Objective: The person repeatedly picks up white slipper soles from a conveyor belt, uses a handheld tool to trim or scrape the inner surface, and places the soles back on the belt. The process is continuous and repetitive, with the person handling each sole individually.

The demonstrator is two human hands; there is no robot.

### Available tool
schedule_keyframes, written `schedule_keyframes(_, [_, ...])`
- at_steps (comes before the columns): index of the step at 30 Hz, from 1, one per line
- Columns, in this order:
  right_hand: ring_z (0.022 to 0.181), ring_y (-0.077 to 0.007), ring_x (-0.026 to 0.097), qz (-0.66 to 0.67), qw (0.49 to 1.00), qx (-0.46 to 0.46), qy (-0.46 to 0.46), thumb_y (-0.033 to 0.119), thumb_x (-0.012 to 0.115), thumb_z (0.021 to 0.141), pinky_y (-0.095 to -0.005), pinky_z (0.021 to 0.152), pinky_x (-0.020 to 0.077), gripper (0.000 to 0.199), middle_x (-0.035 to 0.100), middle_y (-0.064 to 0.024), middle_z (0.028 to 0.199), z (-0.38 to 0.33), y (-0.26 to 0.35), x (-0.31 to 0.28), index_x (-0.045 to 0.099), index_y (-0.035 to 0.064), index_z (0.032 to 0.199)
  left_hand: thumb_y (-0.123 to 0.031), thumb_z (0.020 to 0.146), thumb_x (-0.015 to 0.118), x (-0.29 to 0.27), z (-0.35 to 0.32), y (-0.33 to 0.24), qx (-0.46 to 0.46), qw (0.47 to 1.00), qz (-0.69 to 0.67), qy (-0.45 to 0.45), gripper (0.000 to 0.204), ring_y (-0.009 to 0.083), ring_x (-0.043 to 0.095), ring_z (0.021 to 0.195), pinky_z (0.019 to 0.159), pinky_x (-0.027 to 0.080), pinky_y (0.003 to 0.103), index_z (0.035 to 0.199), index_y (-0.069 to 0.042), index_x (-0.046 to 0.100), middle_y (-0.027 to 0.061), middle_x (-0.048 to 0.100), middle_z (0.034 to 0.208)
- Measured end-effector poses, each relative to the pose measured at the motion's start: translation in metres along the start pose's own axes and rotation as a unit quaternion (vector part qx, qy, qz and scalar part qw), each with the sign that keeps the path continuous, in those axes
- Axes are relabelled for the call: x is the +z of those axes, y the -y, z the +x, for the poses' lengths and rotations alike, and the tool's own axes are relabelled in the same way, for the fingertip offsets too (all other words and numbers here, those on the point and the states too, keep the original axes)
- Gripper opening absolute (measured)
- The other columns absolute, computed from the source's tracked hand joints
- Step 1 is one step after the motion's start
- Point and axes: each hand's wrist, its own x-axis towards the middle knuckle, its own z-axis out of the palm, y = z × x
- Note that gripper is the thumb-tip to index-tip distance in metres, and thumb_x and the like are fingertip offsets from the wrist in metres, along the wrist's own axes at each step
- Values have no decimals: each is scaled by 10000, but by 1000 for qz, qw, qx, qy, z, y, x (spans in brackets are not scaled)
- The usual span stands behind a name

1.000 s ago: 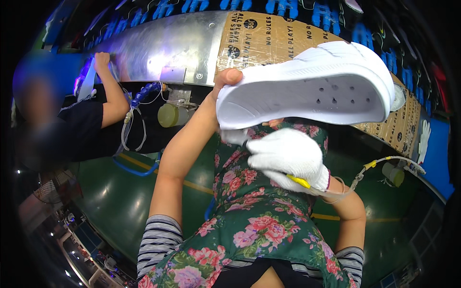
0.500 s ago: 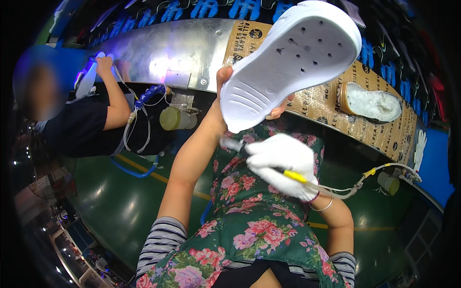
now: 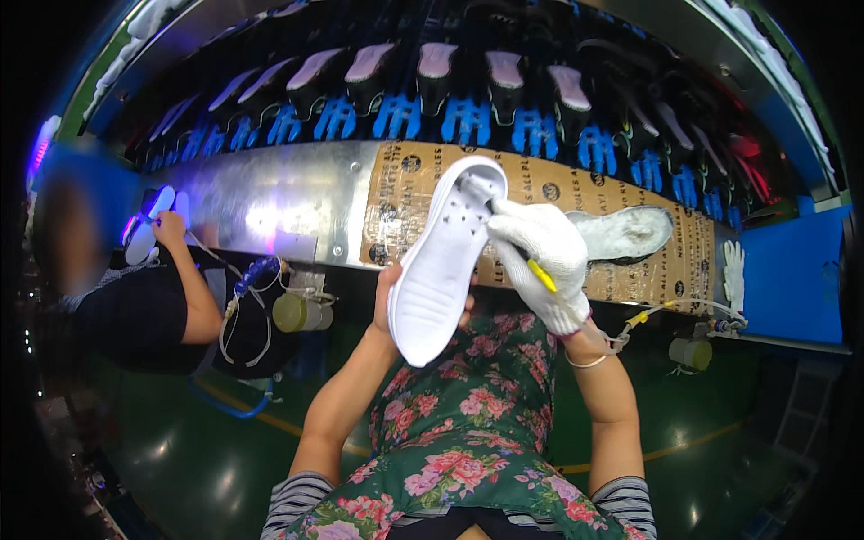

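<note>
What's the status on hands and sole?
Left hand grips white sole. Gloved right hand holds brush-like tool at sole's holed end. Second shoe part on cardboard, partly behind that hand.

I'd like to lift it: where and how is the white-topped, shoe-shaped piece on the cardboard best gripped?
Probably by the broad right end of the white-topped, shoe-shaped piece, coming from the right, the grip spanning its long edges. It lies left to right on brown printed cardboard, that end unobstructed, while the white-gloved right hand partly hides its left end.
</note>
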Motion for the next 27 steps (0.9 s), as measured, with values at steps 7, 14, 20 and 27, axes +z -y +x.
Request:
schedule_keyframes(7, [887,-261,765,303,935,126,132,44,858,791,-352,798,594,160,792,-115,960,-30,38,-26,807,72,940,-676,856,643,17,-4,-19,59,992,115,-12,1062,450,668,1167,965,590,575,1590,18,316,319,565,1404])
schedule_keyframes(14, [1045,-275,733,449,771,419,-169,-101,744,790,-379,951,584,189,761,-208,1115,-82,30,-73,771,-40,967,-505,748,927,146,54,-68,-6,945,86,316,1298,577,594,1171,787,636,664,1644,-8,130,369,295,1545])
schedule_keyframes(20, [1002,-159,714,397,816,411,-88,-23,779,861,-296,920,554,140,784,-119,1052,-94,25,-31,797,-30,999,-706,1005,484,277,213,-105,140,942,109,285,1064,555,276,1492,1223,384,592,1633,46,69,396,127,1634])
schedule_keyframes(27, [957,-140,718,378,809,444,-70,11,798,878,-286,898,561,171,791,-90,1041,-114,13,-30,801,-32,1044,-453,1065,546,294,264,-98,238,930,264,98,877,448,424,1429,1188,403,483,1646,33,105,356,286,1585])
